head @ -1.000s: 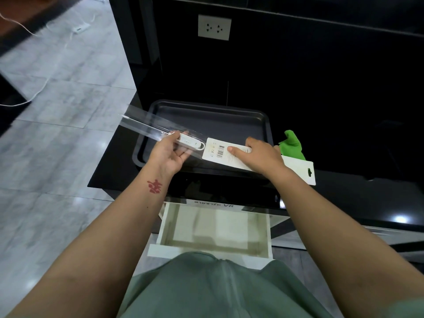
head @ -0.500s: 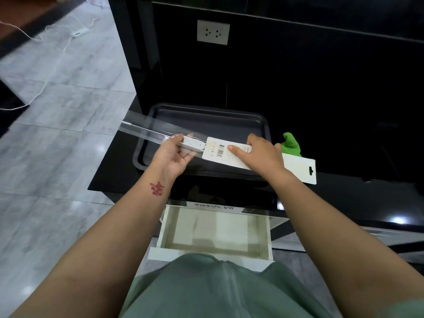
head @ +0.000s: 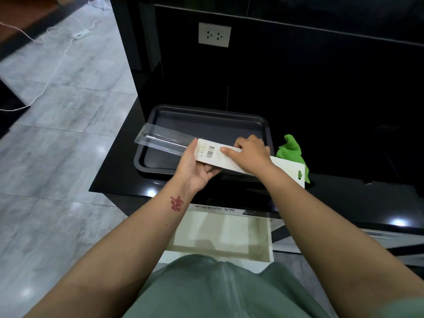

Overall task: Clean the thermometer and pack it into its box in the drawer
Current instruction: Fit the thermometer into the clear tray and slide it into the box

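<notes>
- Our left hand (head: 195,171) grips the clear plastic sleeve (head: 164,141) holding the slim white thermometer (head: 156,139).
- Our right hand (head: 251,154) grips the long white cardboard box (head: 220,157), above the dark metal tray (head: 206,125).

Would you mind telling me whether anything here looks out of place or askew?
Only the green cloth, left crumpled on the black counter beside the tray. The clear sleeve is only partly inside the white box.
</notes>
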A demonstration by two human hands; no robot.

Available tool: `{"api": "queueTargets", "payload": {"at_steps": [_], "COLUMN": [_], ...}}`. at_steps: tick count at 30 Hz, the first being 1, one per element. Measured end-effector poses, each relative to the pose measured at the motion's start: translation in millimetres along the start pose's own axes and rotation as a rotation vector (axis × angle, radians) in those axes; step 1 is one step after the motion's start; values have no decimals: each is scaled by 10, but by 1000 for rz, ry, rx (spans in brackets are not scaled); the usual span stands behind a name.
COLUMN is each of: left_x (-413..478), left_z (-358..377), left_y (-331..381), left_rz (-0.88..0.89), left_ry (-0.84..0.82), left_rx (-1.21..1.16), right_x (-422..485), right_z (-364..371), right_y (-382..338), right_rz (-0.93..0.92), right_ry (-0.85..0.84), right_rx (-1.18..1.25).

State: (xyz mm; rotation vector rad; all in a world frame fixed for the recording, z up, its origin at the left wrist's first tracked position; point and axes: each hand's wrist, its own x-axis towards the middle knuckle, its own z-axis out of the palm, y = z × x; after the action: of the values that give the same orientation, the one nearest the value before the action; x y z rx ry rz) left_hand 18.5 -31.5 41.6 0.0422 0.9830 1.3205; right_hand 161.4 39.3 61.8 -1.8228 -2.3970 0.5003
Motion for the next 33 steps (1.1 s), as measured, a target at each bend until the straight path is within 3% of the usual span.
{"api": "queueTargets", "payload": {"at_steps": [8, 14, 21, 25, 29, 33], "left_x": [6, 46, 19, 36, 80, 113], "left_z": [-154, -442, -469, -428, -392, -406], "left_y": [99, 374, 439, 436, 495, 592], "left_rz": [-41, 90, 69, 66, 84, 112], "left_ry": [-72, 5, 72, 103, 115, 126], "left_rx": [-59, -322, -378, -417, -437, -448], "right_x": [54, 72, 92, 59, 58, 97], "right_z": [-83, -150, -76, -69, -108, -196], "right_y": [92, 218, 196, 203, 210, 393], "right_rz": [96, 95, 84, 57, -1, 149], "right_ry": [-153, -182, -144, -41, 254, 463], "right_rx": [195, 182, 98, 77, 103, 103]}}
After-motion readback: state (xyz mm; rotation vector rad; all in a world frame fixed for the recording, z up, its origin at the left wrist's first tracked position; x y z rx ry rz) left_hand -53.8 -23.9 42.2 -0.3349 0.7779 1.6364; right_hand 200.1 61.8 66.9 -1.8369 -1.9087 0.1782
